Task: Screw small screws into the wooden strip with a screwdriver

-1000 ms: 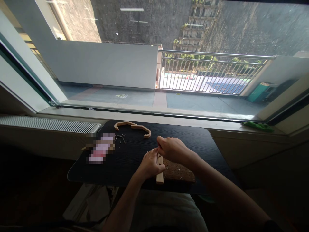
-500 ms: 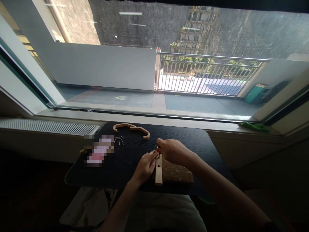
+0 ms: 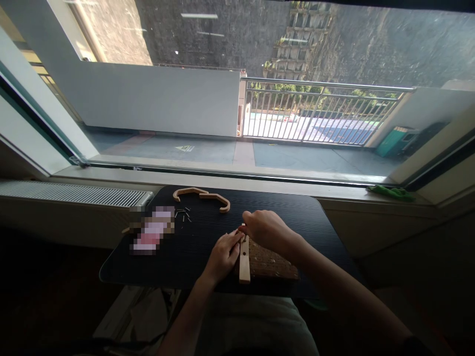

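A narrow wooden strip [image 3: 244,264] with holes lies along the left edge of a brown perforated wooden board [image 3: 272,264] on the black table [image 3: 178,257]. My left hand [image 3: 222,254] rests against the strip's left side, fingers curled toward its far end. At that far end my right hand [image 3: 264,230] is closed in a pinch; what it pinches is too small to make out.
Two curved wooden pieces [image 3: 202,196] lie at the table's far side. Several small dark nails [image 3: 183,213] are scattered beside a blurred pink object [image 3: 153,233]. A radiator grille [image 3: 74,194] runs at left, and a green cloth [image 3: 391,192] lies on the window sill.
My left hand has slid off the top of the strip to its left side. The right hand stays pinched at the strip's far end. The view shifted slightly.
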### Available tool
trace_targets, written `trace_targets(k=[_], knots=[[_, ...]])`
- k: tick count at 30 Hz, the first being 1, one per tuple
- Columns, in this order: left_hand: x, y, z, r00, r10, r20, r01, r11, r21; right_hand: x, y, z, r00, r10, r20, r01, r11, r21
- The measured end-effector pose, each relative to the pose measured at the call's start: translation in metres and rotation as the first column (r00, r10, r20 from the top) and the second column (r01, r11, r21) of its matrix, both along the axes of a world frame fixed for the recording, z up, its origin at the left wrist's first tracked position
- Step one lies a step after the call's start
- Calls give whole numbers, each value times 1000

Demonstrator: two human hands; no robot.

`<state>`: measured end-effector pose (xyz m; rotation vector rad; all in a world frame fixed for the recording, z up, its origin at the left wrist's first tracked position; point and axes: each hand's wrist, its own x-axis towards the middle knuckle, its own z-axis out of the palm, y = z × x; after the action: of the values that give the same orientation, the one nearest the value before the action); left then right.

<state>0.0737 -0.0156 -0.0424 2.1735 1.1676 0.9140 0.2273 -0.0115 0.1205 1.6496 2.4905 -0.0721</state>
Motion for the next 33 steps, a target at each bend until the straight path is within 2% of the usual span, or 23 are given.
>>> trace_targets(k=[12,17,26,30,33], knots=[[-1,-1,4,1000,-17,23,18,1000,-17,-11,7,11,991,91,99,-90,996,-9],[0,-1,5,999,-14,31,15,1000,-18,-18,7,6,994,30,101,-33,999,24],[0,-2,7,999,-7,36,7,1000,-13,-19,2,-3,984,-153,91,151,988,31],[0,-2,7,999,-11,33,11,1000,-6,-14,-1,-2,989,-143,32,142,989,36],[0,-2,5,1000,-15,11,15,1000,-17,-7,-4,-2,997,-72,-19,73,995,61]])
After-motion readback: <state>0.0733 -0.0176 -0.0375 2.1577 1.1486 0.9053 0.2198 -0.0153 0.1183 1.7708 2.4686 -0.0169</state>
